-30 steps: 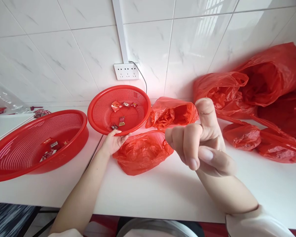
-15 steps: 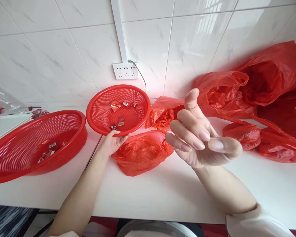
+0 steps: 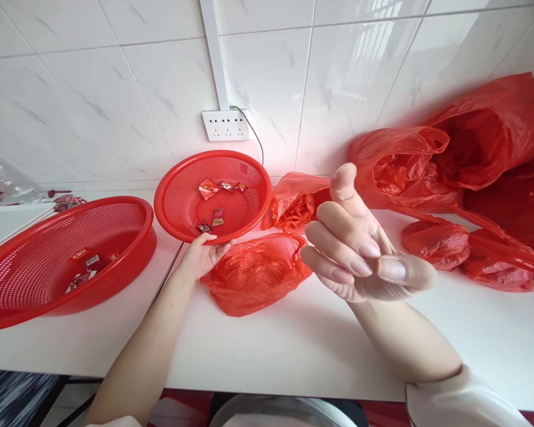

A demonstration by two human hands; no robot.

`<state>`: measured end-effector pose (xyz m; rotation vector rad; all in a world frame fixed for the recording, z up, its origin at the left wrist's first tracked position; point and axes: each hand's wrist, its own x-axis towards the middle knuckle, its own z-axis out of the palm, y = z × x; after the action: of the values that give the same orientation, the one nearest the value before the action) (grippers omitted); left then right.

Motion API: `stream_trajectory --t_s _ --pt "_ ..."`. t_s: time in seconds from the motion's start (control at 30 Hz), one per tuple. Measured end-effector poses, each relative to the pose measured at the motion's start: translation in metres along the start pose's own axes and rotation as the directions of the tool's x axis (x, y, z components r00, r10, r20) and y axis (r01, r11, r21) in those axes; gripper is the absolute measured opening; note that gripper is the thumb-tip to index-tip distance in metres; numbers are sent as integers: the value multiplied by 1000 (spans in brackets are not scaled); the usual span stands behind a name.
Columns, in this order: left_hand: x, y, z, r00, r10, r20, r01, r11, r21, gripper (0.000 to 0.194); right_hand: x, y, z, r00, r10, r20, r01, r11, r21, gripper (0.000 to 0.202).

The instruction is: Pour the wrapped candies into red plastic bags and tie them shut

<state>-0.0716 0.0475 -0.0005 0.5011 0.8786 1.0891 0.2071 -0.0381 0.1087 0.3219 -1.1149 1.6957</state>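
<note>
My left hand [image 3: 200, 260] grips the near rim of a round red plastic basket [image 3: 169, 222], thumb on top and fingers below. The basket tilts toward me, and several small wrapped candies [image 3: 218, 217] lie inside it. Raised close to the camera over the table, my right hand [image 3: 360, 243] has its palm side showing. Its index finger points up, while the other fingers curl in against the thumb; nothing shows between them. Just right of my left hand lies an open red plastic bag [image 3: 258, 279].
A larger red basket [image 3: 137, 261] with a few wrapped pieces stands at left on the white table [image 3: 267, 350]. Red plastic bags [image 3: 485, 136] crowd the right side, and a smaller red bag [image 3: 293, 207] sits behind the open one. A socket panel [image 3: 225, 126] is on the tiled wall.
Almost nothing differs. The view has shifted very slightly, and both hands keep the same pose, the left still at the basket rim.
</note>
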Motion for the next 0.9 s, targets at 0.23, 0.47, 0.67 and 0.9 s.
stream_trajectory --t_s 0.23,0.47,0.67,0.9 --pt "0 0 0 999 7 32 -8 1000 8 37 -1 0 6 999 25 -41 -26 999 -25 90" --pt "-1 -1 3 999 14 28 -15 999 29 42 -2 0 5 998 2 -58 -1 1000 17 98" --pt "-1 -1 3 1000 8 29 -9 999 34 42 -2 0 5 998 28 -52 -28 1000 -7 94" --pt "0 -1 1 1000 8 30 -9 1000 25 41 -3 1 3 995 37 -88 -38 999 -5 98"
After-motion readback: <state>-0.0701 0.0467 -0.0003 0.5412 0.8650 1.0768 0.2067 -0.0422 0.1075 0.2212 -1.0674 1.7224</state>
